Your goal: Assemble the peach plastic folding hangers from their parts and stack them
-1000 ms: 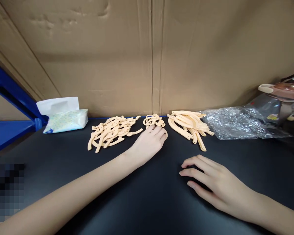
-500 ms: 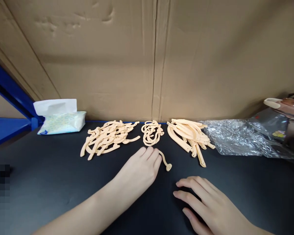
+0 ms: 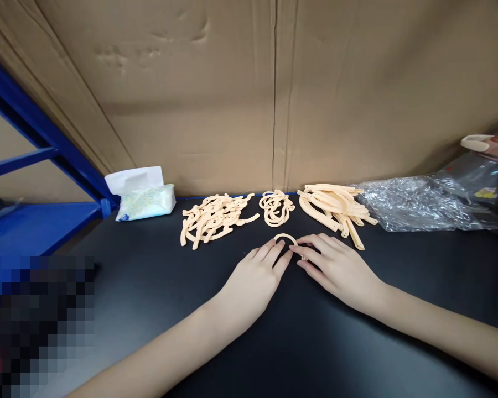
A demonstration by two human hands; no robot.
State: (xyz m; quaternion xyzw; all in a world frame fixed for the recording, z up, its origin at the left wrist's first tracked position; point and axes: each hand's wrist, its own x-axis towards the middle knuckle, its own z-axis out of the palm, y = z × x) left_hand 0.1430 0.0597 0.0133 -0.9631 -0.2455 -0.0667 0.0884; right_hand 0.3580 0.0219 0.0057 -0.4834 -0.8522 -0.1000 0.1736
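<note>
A curved cream-coloured plastic piece [image 3: 286, 236] arches between my two hands, just above or on the black table; its ends are partly hidden by fingers. My left hand [image 3: 257, 276] is closed on its left side. At its right side, my right hand [image 3: 336, 265] has its fingertips closed around the end. Straight beyond my hands lies a small pile of similar thin curved pieces [image 3: 276, 209]. Left of that is a larger heap of wavy cream pieces [image 3: 216, 218]. On the right, longer, wider curved strips [image 3: 334, 207] lie stacked across one another.
A tissue pack [image 3: 147, 203] stands at the back left near a blue metal frame [image 3: 74, 166]. Crumpled clear plastic wrap [image 3: 410, 203] lies at the back right, beside a brownish object with a pale handle [image 3: 477, 142]. A cardboard wall [image 3: 199, 110] rises behind the black table [image 3: 149, 298].
My right hand has moved up and left and taken hold of the curved piece's right end. My left hand keeps its hold. The whole view has shifted, with the piles now farther right.
</note>
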